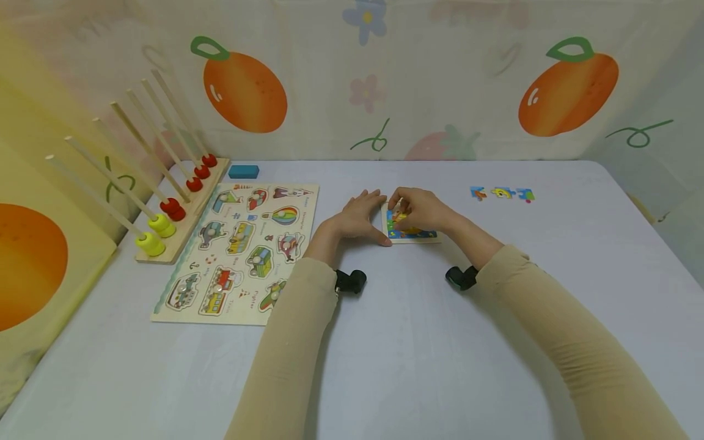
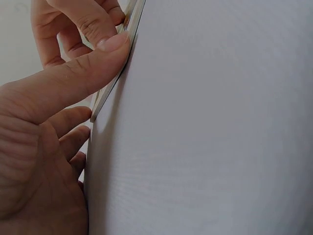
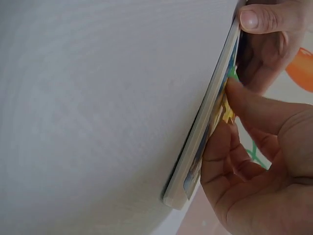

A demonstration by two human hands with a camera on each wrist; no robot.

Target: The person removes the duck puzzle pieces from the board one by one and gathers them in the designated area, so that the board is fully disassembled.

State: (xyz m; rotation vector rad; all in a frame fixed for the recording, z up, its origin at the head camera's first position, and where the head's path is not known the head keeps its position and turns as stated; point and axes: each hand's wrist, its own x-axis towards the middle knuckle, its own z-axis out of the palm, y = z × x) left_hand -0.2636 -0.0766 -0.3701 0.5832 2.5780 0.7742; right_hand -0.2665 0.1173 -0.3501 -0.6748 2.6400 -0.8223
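Btwn board (image 1: 220, 261) & loose pcs (image 1: 502, 193), R grip (image 1: 422, 210) pinches yellow pc (image 3: 227, 111), hiding pt tray (image 1: 412, 241); L grip (image 1: 360, 217) spread.

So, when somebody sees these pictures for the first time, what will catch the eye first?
Probably the large oranges printed on the cloth behind the table. Next, near the head view's centre, the left hand touches the small puzzle board and the right hand is over it. Then, at left, the wooden rack with red beads and yellow beads.
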